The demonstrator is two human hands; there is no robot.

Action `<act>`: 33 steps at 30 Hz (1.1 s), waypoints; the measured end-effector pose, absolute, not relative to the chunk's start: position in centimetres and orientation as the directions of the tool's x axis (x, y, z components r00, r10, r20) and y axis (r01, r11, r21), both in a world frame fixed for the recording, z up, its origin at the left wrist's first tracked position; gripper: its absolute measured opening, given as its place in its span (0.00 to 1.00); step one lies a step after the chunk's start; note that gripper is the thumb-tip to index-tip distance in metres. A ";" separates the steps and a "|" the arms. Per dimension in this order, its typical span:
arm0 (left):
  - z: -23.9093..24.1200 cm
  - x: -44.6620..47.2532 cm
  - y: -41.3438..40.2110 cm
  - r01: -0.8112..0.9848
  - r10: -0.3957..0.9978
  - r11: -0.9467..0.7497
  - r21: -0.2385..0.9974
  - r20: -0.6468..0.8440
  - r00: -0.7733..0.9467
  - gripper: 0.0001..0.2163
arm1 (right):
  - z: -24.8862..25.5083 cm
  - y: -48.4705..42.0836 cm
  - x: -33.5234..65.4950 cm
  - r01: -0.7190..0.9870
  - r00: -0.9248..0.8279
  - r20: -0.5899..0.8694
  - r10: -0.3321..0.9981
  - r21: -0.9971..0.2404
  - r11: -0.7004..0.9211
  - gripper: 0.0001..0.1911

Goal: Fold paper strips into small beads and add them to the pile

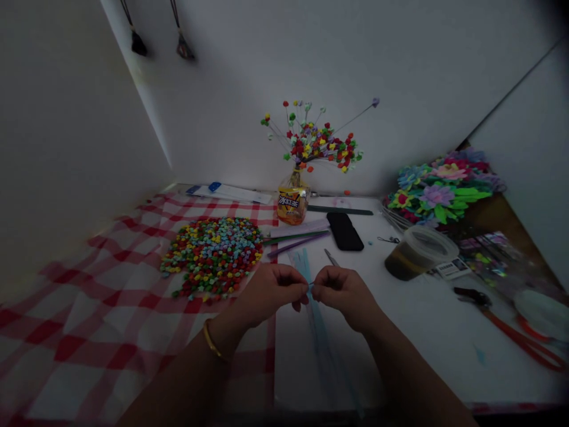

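Note:
My left hand (284, 287) and my right hand (340, 290) meet over the white board, fingertips almost touching. Both are closed in a pinch on a narrow light blue paper strip (310, 285); only a little of it shows between the fingers. Beneath them lie more light blue paper strips (322, 338), running toward me. A slim pointed tool (329, 257) rests just beyond my right hand. Left of my left hand, a big heap of small folded paper stars (216, 255) in many colours covers part of the checked cloth.
A bottle-like vase (292, 204) holds star-tipped stems (320, 142). Near it are a black phone (345, 231) and purple strips (297, 242). To the right stand a plastic tub (420, 252), fuzzy flowers (440, 187) and pliers with orange handles (511, 329). Red checked cloth (120, 284) spreads left.

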State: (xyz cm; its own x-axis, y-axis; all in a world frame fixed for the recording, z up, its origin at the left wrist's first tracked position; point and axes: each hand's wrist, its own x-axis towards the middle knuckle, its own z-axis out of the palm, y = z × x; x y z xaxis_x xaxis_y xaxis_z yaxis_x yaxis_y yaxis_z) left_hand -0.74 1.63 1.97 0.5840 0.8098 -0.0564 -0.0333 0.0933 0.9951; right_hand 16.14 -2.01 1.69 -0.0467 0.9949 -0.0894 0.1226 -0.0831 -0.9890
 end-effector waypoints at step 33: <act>1.8 -0.5 1.1 -0.206 0.835 -0.382 0.901 0.432 0.340 0.08 | 2.3 -3.8 15.7 0.330 0.005 0.464 0.886 -0.837 0.437 0.05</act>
